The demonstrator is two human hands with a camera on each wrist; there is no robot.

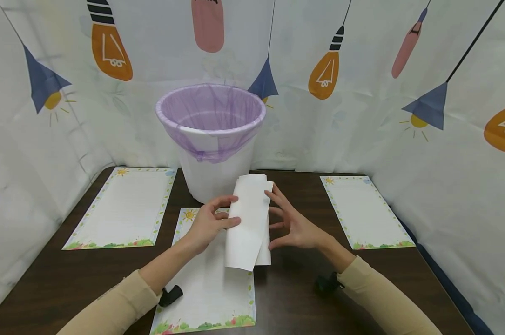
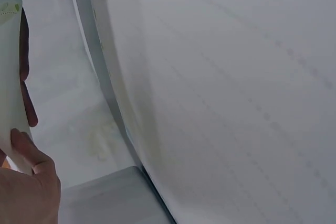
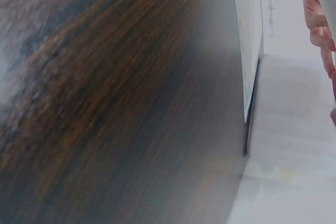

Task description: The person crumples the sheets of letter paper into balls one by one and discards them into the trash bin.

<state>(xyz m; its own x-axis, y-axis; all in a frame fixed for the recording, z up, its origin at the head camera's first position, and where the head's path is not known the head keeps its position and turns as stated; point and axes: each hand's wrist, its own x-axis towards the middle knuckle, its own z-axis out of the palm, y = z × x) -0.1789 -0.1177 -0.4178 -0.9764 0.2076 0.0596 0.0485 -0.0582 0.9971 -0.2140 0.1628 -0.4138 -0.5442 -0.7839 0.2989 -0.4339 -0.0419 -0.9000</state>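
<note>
Over the middle of the table, a white sheet of paper [image 1: 248, 223] is bent into a loose upright roll, its edges overlapping at the front. My left hand [image 1: 208, 221] pinches the roll's left side, thumb on the front. At the right edge my right hand [image 1: 296, 225] holds the roll with curved fingers, one fingertip over the front near the top. In the left wrist view a little green print shows at one end of the paper [image 2: 9, 66], beside the left hand [image 2: 31, 182]. Fingers [image 3: 317, 24] appear at the right wrist view's edge.
A white bin [image 1: 218, 179] with a purple liner [image 1: 212, 146] stands behind the roll. Flat bordered sheets lie on the dark wooden table [image 1: 294, 298]: a left sheet [image 1: 124, 207], a right sheet [image 1: 365, 211] and a front sheet [image 1: 206, 298]. A patterned curtain [image 1: 302, 135] hangs behind.
</note>
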